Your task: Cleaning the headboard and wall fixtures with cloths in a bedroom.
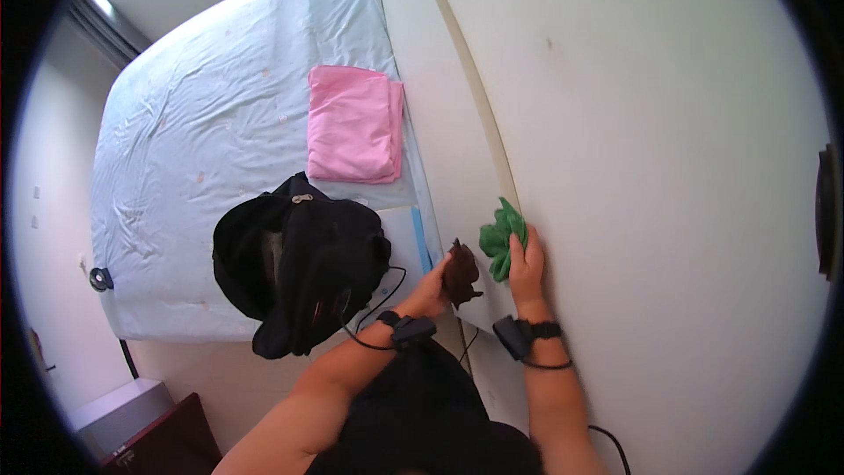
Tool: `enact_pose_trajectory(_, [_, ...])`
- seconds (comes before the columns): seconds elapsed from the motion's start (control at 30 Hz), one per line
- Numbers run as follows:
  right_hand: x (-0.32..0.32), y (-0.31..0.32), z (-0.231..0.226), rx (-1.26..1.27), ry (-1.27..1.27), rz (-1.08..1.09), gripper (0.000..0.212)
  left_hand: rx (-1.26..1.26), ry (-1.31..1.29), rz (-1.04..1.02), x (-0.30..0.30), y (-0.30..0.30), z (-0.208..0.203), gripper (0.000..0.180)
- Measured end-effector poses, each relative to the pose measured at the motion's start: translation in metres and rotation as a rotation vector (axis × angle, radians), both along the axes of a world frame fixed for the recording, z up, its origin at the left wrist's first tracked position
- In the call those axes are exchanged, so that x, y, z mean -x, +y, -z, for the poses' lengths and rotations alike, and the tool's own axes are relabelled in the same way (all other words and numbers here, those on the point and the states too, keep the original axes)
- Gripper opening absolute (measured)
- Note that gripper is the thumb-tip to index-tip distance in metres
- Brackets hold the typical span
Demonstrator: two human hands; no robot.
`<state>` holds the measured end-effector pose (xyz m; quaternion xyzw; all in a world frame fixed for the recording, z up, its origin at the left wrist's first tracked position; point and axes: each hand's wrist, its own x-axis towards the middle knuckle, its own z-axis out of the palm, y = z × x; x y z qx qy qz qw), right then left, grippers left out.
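Note:
My left hand [428,295] is closed on a crumpled dark brown cloth [461,274], bunched up past my fingertips. To its right, my right hand [527,271] grips a crumpled green cloth [498,237] that sticks out in folds beyond the thumb. The two cloths are close together but apart, in front of the pale panel beside the bed. What kind of cloth items they are, I cannot tell. A black backpack [330,242] slumps on the bed just left of my left hand.
A light blue sheet [193,123] covers the bed. On it lie a folded pink cloth [352,126] and, by the backpack, a white flat thing with a blue edge [422,237]. A tall white panel [668,167] rises at right. Cables run from black wrist devices [411,332].

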<state>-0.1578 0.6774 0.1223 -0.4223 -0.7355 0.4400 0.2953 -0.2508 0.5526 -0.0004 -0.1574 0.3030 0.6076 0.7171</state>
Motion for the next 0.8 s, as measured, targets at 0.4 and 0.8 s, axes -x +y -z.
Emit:
enact_pose_trajectory(0.4, [-0.076,-0.092,-0.080,1.221,0.854,-0.065,0.041,-0.289,-0.107,-0.030,0.001,-0.119,-0.119,0.057])
enact_pose_trajectory(0.8, [-0.140,-0.141,-0.052,0.134,0.107,0.101,0.032,-0.233,0.064,-0.059,0.037,-0.164,-0.147,0.050])
